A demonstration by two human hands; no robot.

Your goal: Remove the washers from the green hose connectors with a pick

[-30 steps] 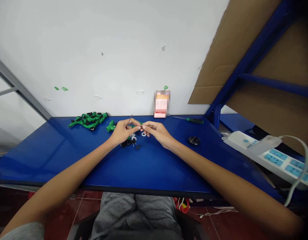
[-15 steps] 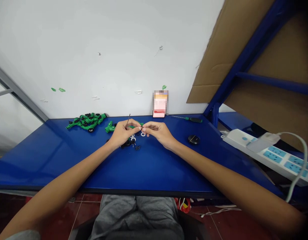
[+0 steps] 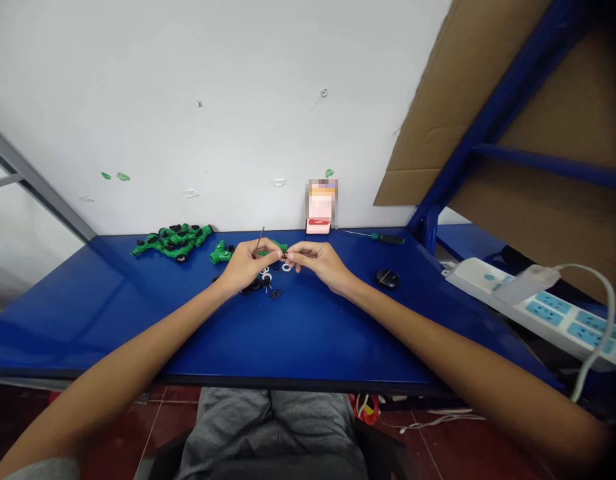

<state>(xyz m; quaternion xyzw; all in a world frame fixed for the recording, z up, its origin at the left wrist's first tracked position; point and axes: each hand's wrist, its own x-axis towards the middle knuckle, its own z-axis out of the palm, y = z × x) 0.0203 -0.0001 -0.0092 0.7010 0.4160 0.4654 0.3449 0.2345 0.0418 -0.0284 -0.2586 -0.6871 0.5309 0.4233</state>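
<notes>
My left hand and my right hand meet fingertip to fingertip over the blue table. Between their pinched fingers is a small black part, perhaps a ring; its exact kind is too small to tell. A thin dark rod sticks up from my left hand, tucked in its fingers. White rings and small black parts lie on the table just below the hands. Partly hidden behind my left hand is a green plastic fitting.
A pile of green fittings with black parts lies at the back left. A phone leans on the wall. To the right are a screwdriver, a round black object and a white power strip.
Both hands stay nearly in place, still pinching at the small black part, which shows a little more now. The rod in my left hand tilts slightly more to the right.
</notes>
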